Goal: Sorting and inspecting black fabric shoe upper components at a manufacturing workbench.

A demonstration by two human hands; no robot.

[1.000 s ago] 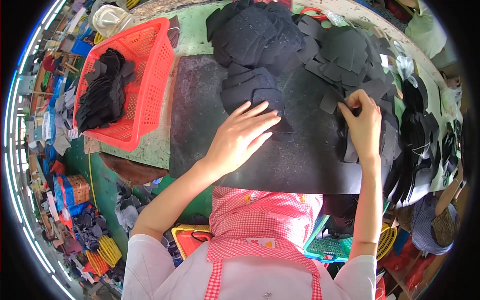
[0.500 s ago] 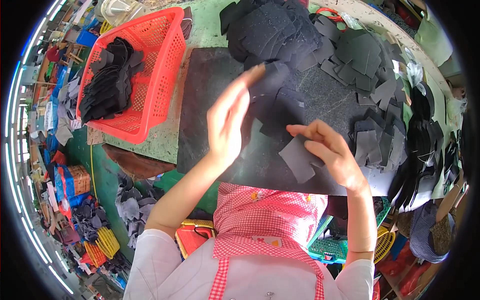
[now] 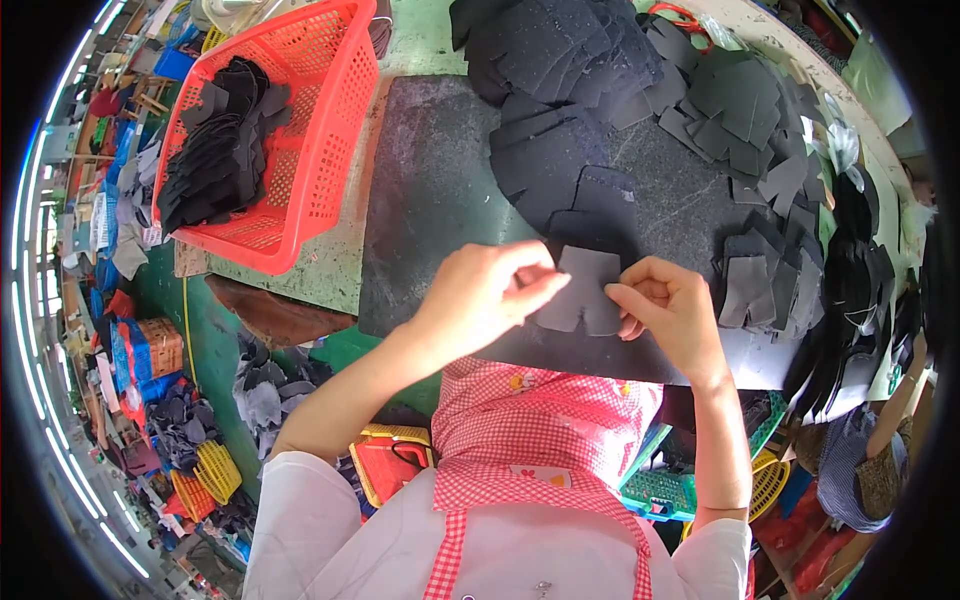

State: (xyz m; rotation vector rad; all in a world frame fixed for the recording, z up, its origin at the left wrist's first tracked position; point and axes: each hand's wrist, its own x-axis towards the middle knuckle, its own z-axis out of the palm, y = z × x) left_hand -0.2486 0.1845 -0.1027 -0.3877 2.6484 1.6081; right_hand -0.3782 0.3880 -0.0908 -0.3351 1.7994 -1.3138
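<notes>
A small dark grey piece of sheet material (image 3: 585, 285), with a notch in its lower edge, is held over the front of the black board (image 3: 410, 220). Thumb and fingers of my left hand (image 3: 485, 295) close on its left edge. At its right edge, my right hand (image 3: 670, 310) pinches it, the fingers curled. Just beyond my hands, overlapping dark pieces (image 3: 545, 160) lie fanned out on the board. To the right of my right hand sits a stack of similar notched pieces (image 3: 750, 285).
A red plastic basket (image 3: 325, 180) holding black pieces (image 3: 225, 150) stands at the left. Large piles of dark cut pieces (image 3: 560, 50) and more pieces (image 3: 735, 100) cover the far side. Long black strips (image 3: 850, 310) hang at the right edge. Red-handled scissors (image 3: 690, 22) lie behind the piles.
My left hand has come down and toward me from the fanned pieces to the grey piece's left edge. The piece has turned more upright between both hands.
</notes>
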